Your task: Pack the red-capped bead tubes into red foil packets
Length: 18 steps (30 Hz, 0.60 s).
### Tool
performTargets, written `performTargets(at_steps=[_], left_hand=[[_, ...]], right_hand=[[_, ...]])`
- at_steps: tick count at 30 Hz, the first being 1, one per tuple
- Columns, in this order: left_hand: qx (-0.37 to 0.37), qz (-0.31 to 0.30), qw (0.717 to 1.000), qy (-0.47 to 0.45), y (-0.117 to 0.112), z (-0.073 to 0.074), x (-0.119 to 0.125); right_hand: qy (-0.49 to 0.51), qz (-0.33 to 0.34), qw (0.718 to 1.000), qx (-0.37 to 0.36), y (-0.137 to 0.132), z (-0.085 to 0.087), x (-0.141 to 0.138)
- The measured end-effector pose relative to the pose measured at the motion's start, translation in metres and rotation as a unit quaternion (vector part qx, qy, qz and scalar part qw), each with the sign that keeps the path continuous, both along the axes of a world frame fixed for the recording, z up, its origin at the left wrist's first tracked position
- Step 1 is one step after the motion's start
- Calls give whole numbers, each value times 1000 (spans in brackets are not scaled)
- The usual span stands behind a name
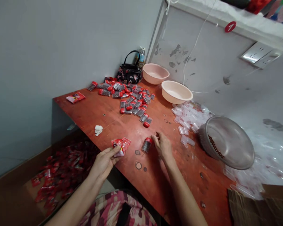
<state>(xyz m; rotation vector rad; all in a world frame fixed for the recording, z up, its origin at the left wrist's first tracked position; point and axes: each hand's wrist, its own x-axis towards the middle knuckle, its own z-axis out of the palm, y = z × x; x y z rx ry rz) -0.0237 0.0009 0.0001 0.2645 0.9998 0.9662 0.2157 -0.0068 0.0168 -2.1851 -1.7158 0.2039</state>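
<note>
My left hand (105, 160) is closed at the table's near edge, pinching red printed plastic packets (119, 148) between thumb and fingers. One packet has a clear part that sticks out to the right. A small clear bottle (146, 145) with a red cap and dark contents lies on the table between my hands. Just right of its cap is my right hand (163, 145), fingers loosely bent and apart, holding nothing. Farther back, many similar red-capped bottles (132, 102) lie in a loose pile.
Two pale basins (176, 91) stand by the wall, near a black handbag (129, 73). Clear plastic containers (191, 114) are heaped beside a grey basin (204, 141) holding small brown beads. A red packet (75, 97) and crumpled tissue (98, 130) lie leftward. Red packets (63, 169) fill the space below.
</note>
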Motion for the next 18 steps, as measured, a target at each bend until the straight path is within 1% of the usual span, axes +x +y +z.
performTargets(at_steps=[1, 2, 4, 6, 8, 10, 11, 12, 14, 15, 16, 18], left_hand=[[-4, 13, 1000, -14, 0, 0, 2], [-9, 28, 999, -29, 1, -1, 4], [-26, 65, 996, -51, 1, -2, 7], [-42, 98, 992, -69, 2, -3, 8], [-55, 126, 987, -85, 3, -3, 7], [-68, 147, 982, -101, 4, -4, 6], [-73, 153, 979, -110, 4, -4, 6], [-75, 157, 978, -119, 4, -3, 7], [-75, 163, 975, -134, 3, -2, 9], [-74, 166, 973, -140, 2, 0, 11], [-71, 167, 973, -144, 2, 1, 13], [-65, 164, 972, -153, 0, 3, 17]], right_hand=[[-13, -39, 999, -32, -1, 0, -6], [-26, -57, 996, -64, -2, 0, -12], [-34, -48, 993, -99, -3, -1, -22], [-12, -22, 994, -103, -5, -3, -29], [26, -14, 995, -93, -8, -5, -33], [95, -17, 993, -65, -15, -5, -40], [151, -13, 987, -49, -19, -4, -45], [219, -2, 975, -36, -25, -3, -52], [358, 28, 933, -16, -37, 1, -69], [406, 40, 913, -8, -43, 3, -78], [437, 48, 898, 1, -48, 5, -87], [460, 58, 886, 21, -55, 8, -103]])
